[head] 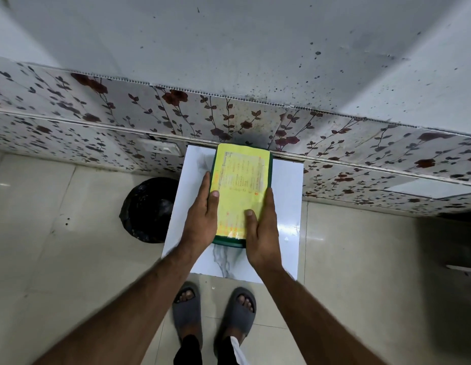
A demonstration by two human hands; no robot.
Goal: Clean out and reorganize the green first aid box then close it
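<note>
The green first aid box (227, 242) lies shut on a small white marble-patterned table (287, 196). A yellow printed label (241, 180) covers its lid; only the green edges show around it. My left hand (201, 219) grips the box's left side, thumb on the lid. My right hand (262, 227) grips the right side near the front corner, thumb resting on the label. The contents are hidden under the lid.
A bin lined with a black bag (147, 209) stands on the tiled floor just left of the table. A flower-patterned wall (334, 143) runs behind the table, with a white switch plate (163, 148) at left. My feet in grey sandals (216, 312) are at the table's front edge.
</note>
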